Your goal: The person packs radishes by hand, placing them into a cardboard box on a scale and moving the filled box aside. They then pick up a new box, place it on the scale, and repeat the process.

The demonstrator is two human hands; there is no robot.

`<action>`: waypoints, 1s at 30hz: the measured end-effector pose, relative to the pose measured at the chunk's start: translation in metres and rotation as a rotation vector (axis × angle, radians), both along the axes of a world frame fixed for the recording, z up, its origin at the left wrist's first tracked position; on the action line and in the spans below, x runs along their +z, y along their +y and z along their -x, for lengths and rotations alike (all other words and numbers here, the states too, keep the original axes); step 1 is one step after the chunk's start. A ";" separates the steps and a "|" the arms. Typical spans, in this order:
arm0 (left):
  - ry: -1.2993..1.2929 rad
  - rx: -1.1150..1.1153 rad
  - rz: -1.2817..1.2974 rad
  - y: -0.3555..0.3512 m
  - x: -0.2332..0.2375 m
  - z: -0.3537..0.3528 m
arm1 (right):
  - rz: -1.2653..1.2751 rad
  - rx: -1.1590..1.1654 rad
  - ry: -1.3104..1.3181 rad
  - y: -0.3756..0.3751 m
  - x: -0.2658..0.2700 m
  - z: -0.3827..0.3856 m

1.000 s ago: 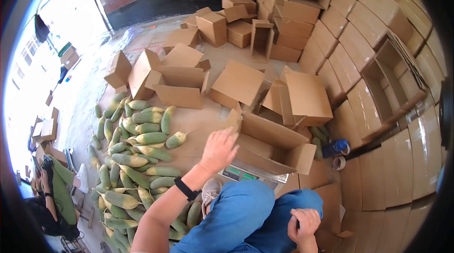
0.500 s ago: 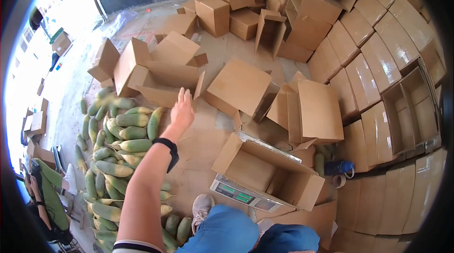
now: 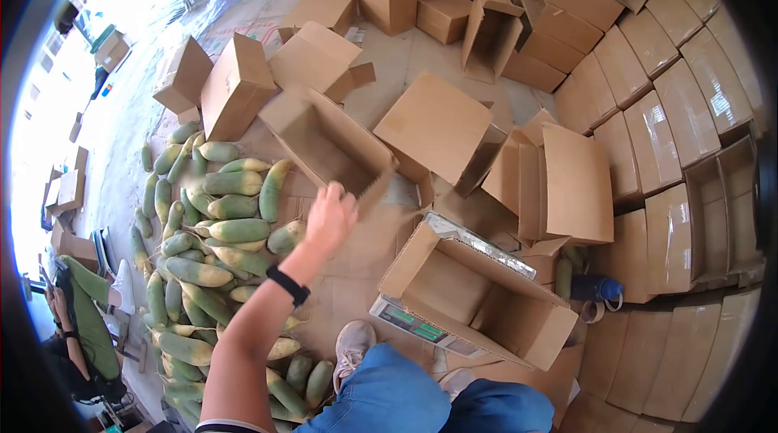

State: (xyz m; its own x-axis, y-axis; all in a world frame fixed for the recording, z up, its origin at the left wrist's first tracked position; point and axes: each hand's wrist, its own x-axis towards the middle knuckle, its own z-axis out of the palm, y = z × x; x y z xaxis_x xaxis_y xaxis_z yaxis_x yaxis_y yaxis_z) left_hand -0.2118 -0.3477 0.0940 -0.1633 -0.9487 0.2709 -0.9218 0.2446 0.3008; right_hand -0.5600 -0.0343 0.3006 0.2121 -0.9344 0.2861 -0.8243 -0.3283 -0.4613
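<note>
Fingers [image 3: 331,195] of the left hand [image 3: 326,226]: bent, nearly closed, apparently hooked on the near edge of an open box [image 3: 324,135]; thumb's hold too blurred to tell. Right hand: out of view.

Open box: tilted, mouth up, beside the pile of green radishes [image 3: 237,230]; a flap near the hand blurred. Whether its base touches the floor [image 3: 365,251]: cannot be told.

Second box [image 3: 442,271]: open, on a scale [image 3: 413,326], in front of the legs [image 3: 397,392].

Handling, as judged: a pinch on firm wall is safer than one on a loose flap, which could fold or tear. One-handed hold at an edge lets the box swing, so slow, level movement suits it, with the base clear of the radishes and the near corner clear of the second box.

Left arm [image 3: 243,352]: extended forward from the lower edge of view, slanting up and rightward; black band [image 3: 288,285] at the wrist; palm turned down, knuckles uppermost.
</note>
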 end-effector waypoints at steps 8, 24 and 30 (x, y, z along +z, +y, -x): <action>0.083 -0.188 -0.081 0.056 0.002 0.026 | 0.126 0.017 0.008 0.001 -0.007 -0.008; -0.249 0.487 -0.282 0.302 0.044 -0.126 | 0.225 0.011 0.006 0.017 -0.027 -0.006; -0.350 0.737 0.057 0.295 0.101 -0.199 | 0.227 -0.034 0.024 0.022 -0.023 -0.011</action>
State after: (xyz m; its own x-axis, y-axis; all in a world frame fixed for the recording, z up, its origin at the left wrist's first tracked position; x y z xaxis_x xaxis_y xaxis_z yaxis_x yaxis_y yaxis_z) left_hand -0.0125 -0.0523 0.1949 0.4125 -0.8320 0.3709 -0.8903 -0.4544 -0.0293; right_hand -0.5493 -0.0124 0.2776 0.1913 -0.8533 0.4850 -0.8465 -0.3935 -0.3585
